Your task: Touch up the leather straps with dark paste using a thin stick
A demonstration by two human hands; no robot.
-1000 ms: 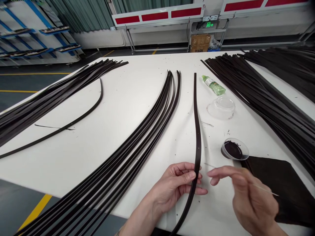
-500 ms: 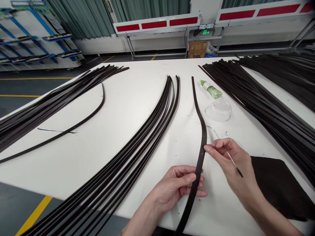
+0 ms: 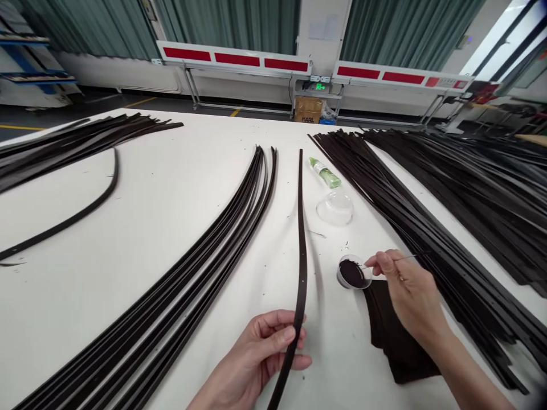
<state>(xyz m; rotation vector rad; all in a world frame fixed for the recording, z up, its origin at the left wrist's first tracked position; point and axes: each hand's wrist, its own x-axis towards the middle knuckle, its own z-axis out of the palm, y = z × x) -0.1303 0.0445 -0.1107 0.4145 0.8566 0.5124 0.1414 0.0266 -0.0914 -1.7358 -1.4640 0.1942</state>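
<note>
My left hand (image 3: 258, 356) pinches a dark brown-black strap (image 3: 302, 245) between thumb and fingers near the table's front. The strap runs away from me, with small pale dots along its face. My right hand (image 3: 413, 293) holds a thin stick (image 3: 404, 258), one end of which reaches into a small clear cup (image 3: 340, 280). Inside the cup is a dark black substance (image 3: 351, 274). Under my right hand and wrist lies a black cloth-like sheet (image 3: 399, 336), partly covered by them.
A green bottle (image 3: 325, 173) and an upturned clear bowl-like lid (image 3: 335, 209) sit beyond the cup. Bundles of dark straps lie on the left (image 3: 106, 139), in the middle (image 3: 200, 247) and on the right (image 3: 397, 205) of the white table (image 3: 183, 171).
My right hand has moved off the strap to the cup, bringing one end of the stick into it. The left hand still holds the strap. The view has turned right.
</note>
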